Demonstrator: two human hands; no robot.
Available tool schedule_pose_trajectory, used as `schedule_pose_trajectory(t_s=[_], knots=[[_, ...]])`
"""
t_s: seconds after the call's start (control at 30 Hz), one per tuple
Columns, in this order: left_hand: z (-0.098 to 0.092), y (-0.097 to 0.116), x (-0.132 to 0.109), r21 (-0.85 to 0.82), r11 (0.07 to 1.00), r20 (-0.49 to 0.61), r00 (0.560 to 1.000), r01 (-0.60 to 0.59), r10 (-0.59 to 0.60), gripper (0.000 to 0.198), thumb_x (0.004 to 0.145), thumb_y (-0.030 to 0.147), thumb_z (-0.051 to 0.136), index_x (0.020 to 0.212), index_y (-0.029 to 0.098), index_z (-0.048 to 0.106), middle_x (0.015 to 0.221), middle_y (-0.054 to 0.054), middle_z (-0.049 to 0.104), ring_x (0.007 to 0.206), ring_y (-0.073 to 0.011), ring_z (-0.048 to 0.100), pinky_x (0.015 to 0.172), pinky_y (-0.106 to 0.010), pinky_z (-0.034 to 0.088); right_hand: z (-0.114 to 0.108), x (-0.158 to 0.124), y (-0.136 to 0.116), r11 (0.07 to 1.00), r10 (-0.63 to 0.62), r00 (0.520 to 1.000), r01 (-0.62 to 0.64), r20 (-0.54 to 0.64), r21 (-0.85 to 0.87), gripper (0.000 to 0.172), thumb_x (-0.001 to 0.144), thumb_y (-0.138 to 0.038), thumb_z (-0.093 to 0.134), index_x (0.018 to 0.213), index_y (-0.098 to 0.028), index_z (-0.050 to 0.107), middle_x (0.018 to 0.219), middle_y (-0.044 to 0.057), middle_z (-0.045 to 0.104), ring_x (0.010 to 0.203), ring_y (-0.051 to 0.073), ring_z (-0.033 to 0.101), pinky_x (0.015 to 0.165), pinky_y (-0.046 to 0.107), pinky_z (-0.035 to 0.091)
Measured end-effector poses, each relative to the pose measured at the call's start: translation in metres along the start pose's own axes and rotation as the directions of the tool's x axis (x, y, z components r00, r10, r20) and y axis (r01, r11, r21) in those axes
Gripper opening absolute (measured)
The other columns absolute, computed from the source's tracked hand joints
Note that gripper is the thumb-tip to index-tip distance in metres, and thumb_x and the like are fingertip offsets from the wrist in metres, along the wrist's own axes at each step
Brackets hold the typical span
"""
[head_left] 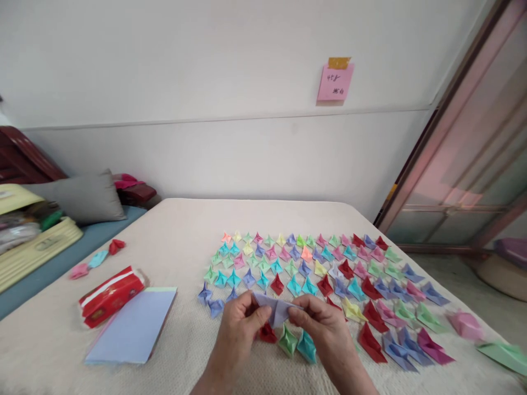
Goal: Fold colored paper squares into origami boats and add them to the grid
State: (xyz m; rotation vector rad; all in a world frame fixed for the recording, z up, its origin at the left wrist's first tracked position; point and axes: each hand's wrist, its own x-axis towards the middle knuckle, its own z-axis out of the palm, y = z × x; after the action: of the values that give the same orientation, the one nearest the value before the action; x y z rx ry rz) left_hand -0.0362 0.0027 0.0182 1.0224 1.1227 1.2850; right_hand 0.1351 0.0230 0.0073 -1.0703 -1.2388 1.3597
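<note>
Between my two hands I hold a partly folded lilac paper (pixel 280 311) above the covered surface. My left hand (pixel 239 323) pinches its left end, thumb in front. On the right end, my right hand (pixel 319 323) is closed with thumb and fingers. Just below the hands lie a green paper boat (pixel 288 341), a turquoise paper boat (pixel 307 346) and a red folded paper (pixel 268 333), partly hidden by my left hand. Rows of small folded paper boats (pixel 294 285) in many colours spread behind and to the right.
At left, a stack of coloured paper (pixel 135 326) lies beside a red tissue pack (pixel 111 296). Small folded pieces (pixel 97 258) sit near the left edge. A pink folded piece (pixel 465 325) and a green one (pixel 502 355) lie at the right edge. A pink note (pixel 335 83) hangs on the wall.
</note>
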Motion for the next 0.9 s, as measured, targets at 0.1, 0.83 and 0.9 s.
schedule_pose_trajectory(t_s=[0.1,0.83,0.9], knots=[[0.000,0.001,0.000,-0.010,0.999,0.065,0.997,0.032,-0.031,0.027,0.073,0.038,0.077,0.077,0.013,0.068,0.054,0.003,0.055,0.046,-0.0075,0.041,0.044,-0.019,0.032,-0.002,0.001,0.003,0.999,-0.026,0.999,0.025,-0.023,-0.033,0.034,0.073,-0.048,0.076,0.062,-0.018,0.066,0.054,-0.003,0.051,0.054,0.013,0.042,0.054,0.027,0.030],[0.011,-0.001,-0.004,0.329,0.941,0.102,0.994,-0.080,0.049,0.012,0.077,0.017,0.061,0.067,0.015,0.067,0.058,0.001,0.056,0.056,-0.0128,0.048,0.055,-0.023,0.038,0.006,-0.011,-0.008,0.774,-0.462,0.882,0.452,0.093,-0.442,0.010,0.085,-0.020,0.062,0.082,-0.027,0.069,0.120,0.008,0.063,0.116,0.028,0.055,0.098,0.041,0.044],[0.012,0.002,-0.006,0.392,0.913,0.108,0.991,-0.116,0.080,0.015,0.078,0.017,0.060,0.064,0.016,0.066,0.057,0.001,0.055,0.054,-0.0129,0.048,0.054,-0.023,0.037,0.005,-0.009,-0.008,0.846,-0.397,0.916,0.392,0.063,-0.362,0.012,0.085,-0.023,0.062,0.076,-0.026,0.069,0.117,0.008,0.065,0.115,0.029,0.056,0.098,0.042,0.042]])
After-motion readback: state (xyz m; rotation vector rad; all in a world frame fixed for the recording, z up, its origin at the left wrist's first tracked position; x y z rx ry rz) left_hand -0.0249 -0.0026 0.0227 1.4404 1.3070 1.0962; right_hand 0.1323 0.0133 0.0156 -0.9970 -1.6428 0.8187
